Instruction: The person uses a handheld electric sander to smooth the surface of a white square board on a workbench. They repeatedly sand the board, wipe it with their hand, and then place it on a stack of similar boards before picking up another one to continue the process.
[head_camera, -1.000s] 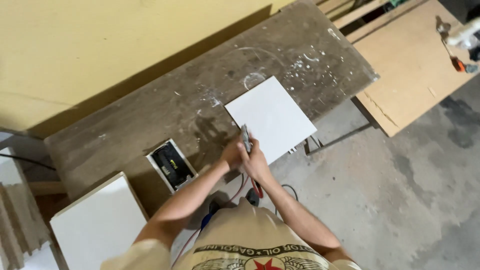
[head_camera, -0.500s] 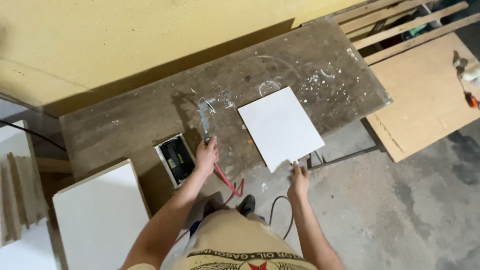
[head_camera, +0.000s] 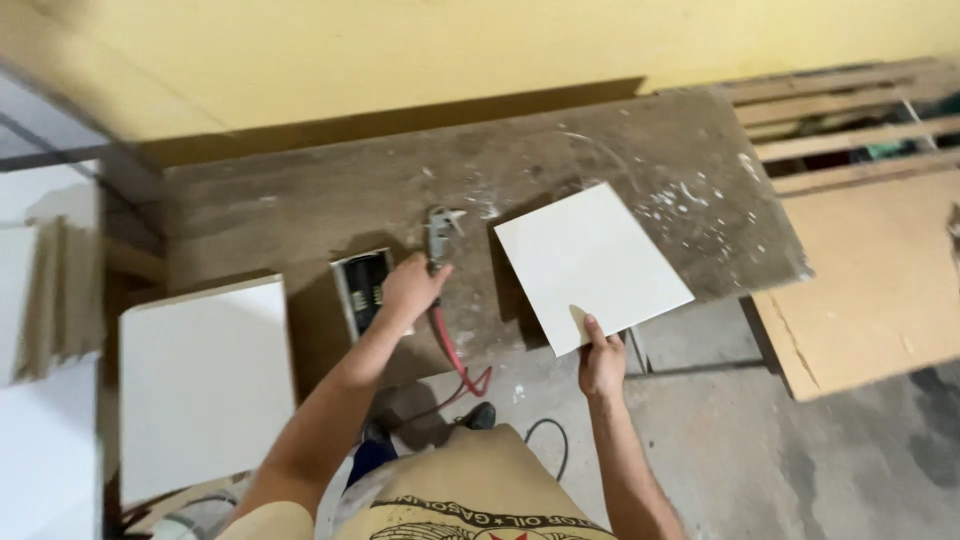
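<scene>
My left hand (head_camera: 410, 287) grips a pair of pliers (head_camera: 440, 262) with a grey metal head and red handles. The head rests on the dusty brown workbench (head_camera: 300, 205), and the handles stick out past its near edge. My right hand (head_camera: 601, 362) pinches the near corner of a white square tile (head_camera: 590, 260). The tile is tilted up off the bench and casts a shadow along its left side.
A black object in a small white box (head_camera: 362, 285) lies just left of my left hand. A large white tile (head_camera: 205, 380) and more panels are at the left. A wooden board (head_camera: 880, 280) and slats (head_camera: 840, 120) are at the right, and a cable (head_camera: 545, 440) lies on the concrete floor.
My hands were together on the pliers at the tile's edge. My left hand carried the pliers left onto the bench. My right hand took the tile's near corner and raised it.
</scene>
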